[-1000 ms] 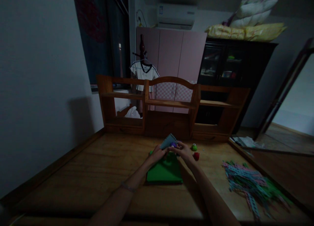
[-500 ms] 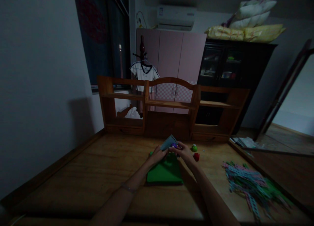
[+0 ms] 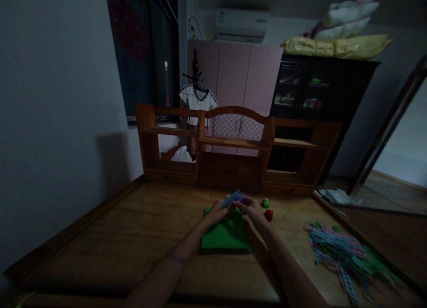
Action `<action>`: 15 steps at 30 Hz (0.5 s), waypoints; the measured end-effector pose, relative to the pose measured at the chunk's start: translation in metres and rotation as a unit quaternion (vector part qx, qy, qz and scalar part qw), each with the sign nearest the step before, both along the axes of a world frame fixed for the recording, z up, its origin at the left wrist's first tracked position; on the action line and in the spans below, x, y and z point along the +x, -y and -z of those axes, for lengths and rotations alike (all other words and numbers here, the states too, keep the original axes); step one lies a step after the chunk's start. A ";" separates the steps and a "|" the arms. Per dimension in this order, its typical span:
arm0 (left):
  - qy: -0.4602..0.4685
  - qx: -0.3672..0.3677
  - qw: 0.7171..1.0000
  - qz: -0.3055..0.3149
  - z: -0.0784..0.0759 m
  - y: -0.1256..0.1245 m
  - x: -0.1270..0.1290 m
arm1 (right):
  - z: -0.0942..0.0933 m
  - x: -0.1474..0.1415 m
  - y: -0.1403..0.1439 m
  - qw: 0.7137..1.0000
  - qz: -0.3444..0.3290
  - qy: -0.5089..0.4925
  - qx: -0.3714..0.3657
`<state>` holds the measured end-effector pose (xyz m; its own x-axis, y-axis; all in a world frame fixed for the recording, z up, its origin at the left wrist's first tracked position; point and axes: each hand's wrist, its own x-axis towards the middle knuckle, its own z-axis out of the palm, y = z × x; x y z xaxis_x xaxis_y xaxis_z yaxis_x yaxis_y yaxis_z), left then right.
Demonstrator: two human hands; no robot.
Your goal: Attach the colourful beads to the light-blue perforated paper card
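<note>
My left hand (image 3: 217,211) is closed on a flat, pale blue-grey piece (image 3: 232,198), which looks like a card or thin panel and is tilted above the table. Against its right end, my right hand (image 3: 251,208) pinches a small purple item (image 3: 243,197) whose kind is too dark and small to make out. Both hands hover over a green rectangular slab (image 3: 225,237) lying on the wooden table. To the right of my right hand sit a small green frog-like figure (image 3: 265,203) and a red cup-shaped piece (image 3: 268,215).
A tangle of pink, blue and green perforated strips (image 3: 347,250) covers the table's right side. A wooden shelf unit (image 3: 233,142) stands along the back edge of the table (image 3: 133,228). A wall borders the left side.
The pale blue-grey piece has tilted flatter and shifted slightly right with my left hand. A small green-and-white thing now shows behind it. The whole view has shifted a little.
</note>
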<state>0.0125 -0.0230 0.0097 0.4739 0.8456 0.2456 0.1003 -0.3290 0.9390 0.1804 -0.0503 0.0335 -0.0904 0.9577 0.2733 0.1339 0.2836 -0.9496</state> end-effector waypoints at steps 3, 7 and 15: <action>-0.011 -0.008 1.000 -0.017 0.005 -0.002 0.003 | 0.000 -0.001 0.000 1.000 0.001 -0.022 -0.006; -0.034 -0.003 0.998 -0.045 0.006 -0.003 0.005 | 0.003 -0.002 -0.003 0.997 0.001 -0.059 -0.053; -0.036 0.079 0.989 -0.116 0.003 -0.009 0.002 | 0.004 0.000 -0.002 0.995 -0.006 -0.080 -0.064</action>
<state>0.0144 -0.0136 0.0072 0.2938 0.8869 0.3564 0.2557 -0.4322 0.8647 0.1799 -0.0479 0.0296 -0.0679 0.9846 0.1612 -0.0247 0.1598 -0.9868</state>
